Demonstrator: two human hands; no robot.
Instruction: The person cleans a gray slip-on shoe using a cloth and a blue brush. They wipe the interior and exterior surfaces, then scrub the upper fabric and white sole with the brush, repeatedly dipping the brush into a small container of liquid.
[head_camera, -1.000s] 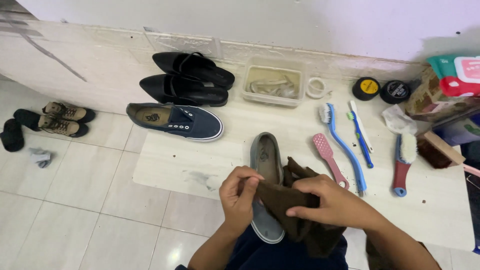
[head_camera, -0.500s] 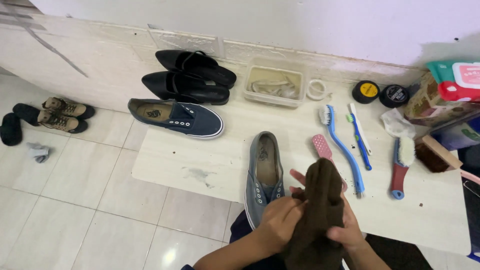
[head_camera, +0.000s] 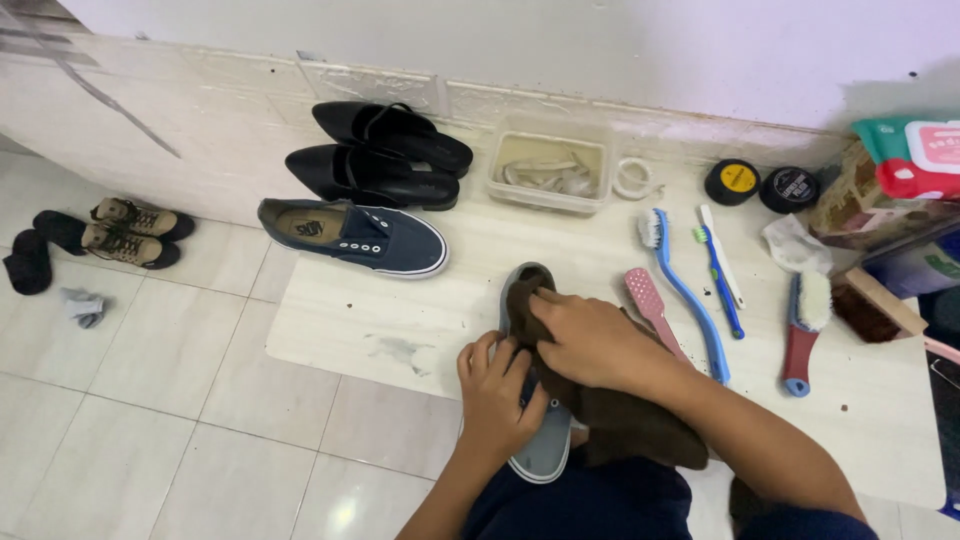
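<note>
A grey-blue sneaker (head_camera: 545, 450) lies lengthwise on a pale mat (head_camera: 400, 310) in front of me, toe toward me. My left hand (head_camera: 497, 398) grips its left side near the laces. My right hand (head_camera: 590, 338) presses a dark brown cloth (head_camera: 625, 425) down over the shoe's opening and heel end. The cloth trails toward my lap and hides most of the shoe's middle.
A matching navy sneaker (head_camera: 352, 236) and black slip-on shoes (head_camera: 385, 155) lie to the left. A tub of murky water (head_camera: 548, 171), polish tins (head_camera: 736, 181), several brushes (head_camera: 685, 295) and a wipes pack (head_camera: 918, 155) sit right. Small brown boots (head_camera: 128, 232) stand far left.
The cloth was bunched between both hands above my lap. Now my right hand has pushed it onto the shoe's heel end, and my left hand has moved onto the shoe's side.
</note>
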